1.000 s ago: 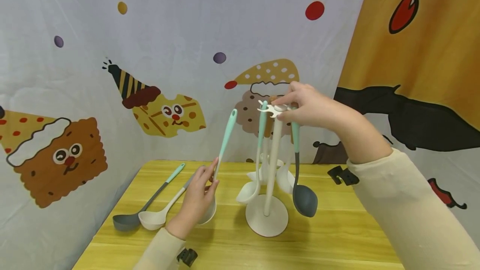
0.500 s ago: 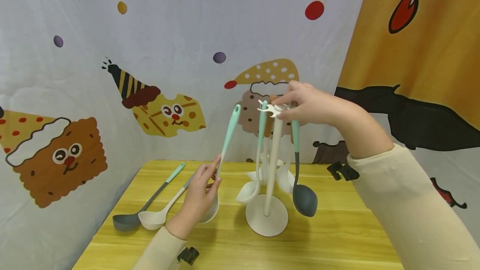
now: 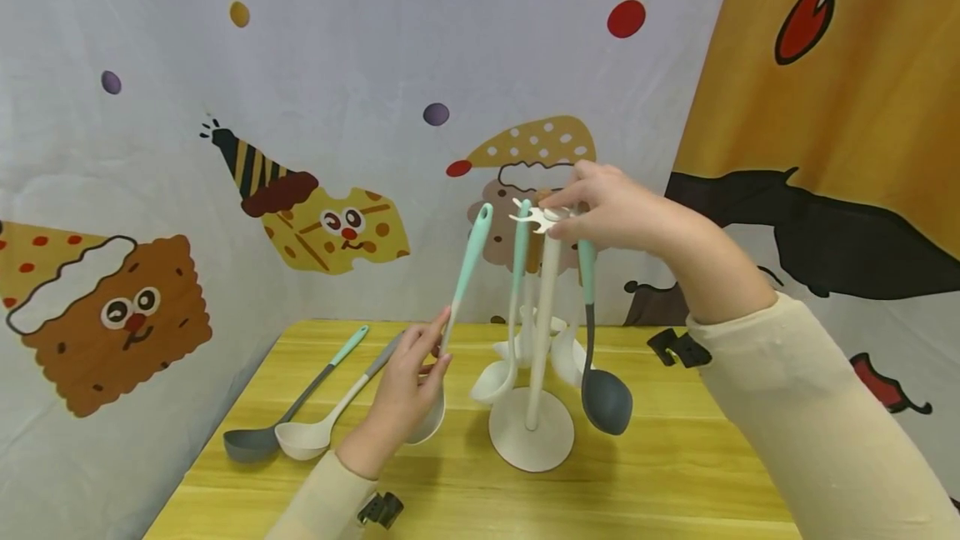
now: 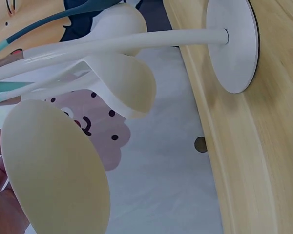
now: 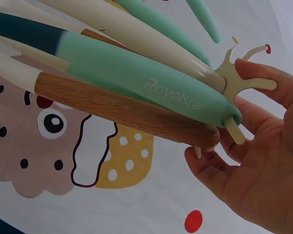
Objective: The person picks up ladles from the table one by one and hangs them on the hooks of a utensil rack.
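Observation:
My left hand [image 3: 405,382] pinches the shaft of a white ladle [image 3: 472,257] with a mint handle, held upright left of the white utensil rack [image 3: 542,340]. The left wrist view has this ladle's bowl [image 4: 56,170] large in front, below the hanging bowls. My right hand [image 3: 618,211] grips the rack's hooked top [image 5: 249,84], thumb and fingers around the hooks. From the rack hang a white ladle [image 3: 491,383] with a mint handle, a dark grey ladle [image 3: 607,402], and a wooden-handled utensil [image 5: 127,109], its head not clear. Other white utensil heads overlap behind the pole.
A dark grey ladle [image 3: 251,444] and a white ladle [image 3: 303,440] with a grey handle lie on the wooden table [image 3: 465,507] at the left. The rack's round base [image 3: 531,440] stands on the table. A printed cloth [image 3: 337,90] hangs behind.
My left hand has carried the ladle to the right and slightly up, its handle end nearer the rack. The right hand keeps its grip on the rack top.

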### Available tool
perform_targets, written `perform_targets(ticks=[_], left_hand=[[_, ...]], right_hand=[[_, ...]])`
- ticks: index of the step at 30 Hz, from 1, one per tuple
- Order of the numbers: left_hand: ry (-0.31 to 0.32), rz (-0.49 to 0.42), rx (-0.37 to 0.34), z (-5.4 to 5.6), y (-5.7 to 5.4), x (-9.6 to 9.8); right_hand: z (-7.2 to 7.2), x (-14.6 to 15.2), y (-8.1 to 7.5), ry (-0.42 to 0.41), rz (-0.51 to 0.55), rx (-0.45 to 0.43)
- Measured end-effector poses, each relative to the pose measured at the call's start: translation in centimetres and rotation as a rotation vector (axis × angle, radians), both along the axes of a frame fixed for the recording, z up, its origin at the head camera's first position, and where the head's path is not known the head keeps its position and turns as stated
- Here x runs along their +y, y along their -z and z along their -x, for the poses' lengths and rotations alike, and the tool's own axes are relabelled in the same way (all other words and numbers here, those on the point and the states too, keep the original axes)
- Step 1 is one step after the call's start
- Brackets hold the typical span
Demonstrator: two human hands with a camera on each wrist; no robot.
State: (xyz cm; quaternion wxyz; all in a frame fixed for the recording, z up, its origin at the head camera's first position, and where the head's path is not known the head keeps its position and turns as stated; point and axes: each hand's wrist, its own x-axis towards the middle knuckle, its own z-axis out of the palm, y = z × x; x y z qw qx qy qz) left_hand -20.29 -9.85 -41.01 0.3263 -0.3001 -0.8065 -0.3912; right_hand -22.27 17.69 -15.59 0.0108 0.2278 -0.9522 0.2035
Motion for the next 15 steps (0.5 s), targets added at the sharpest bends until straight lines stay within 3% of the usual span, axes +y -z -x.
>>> perform_targets(ticks=[15], left_hand=[[0.049,-0.014,-0.027,-0.18,-0.44,0.55]], right_hand=[[-0.47,-0.73,0.04,0.030,-0.030,0.045]])
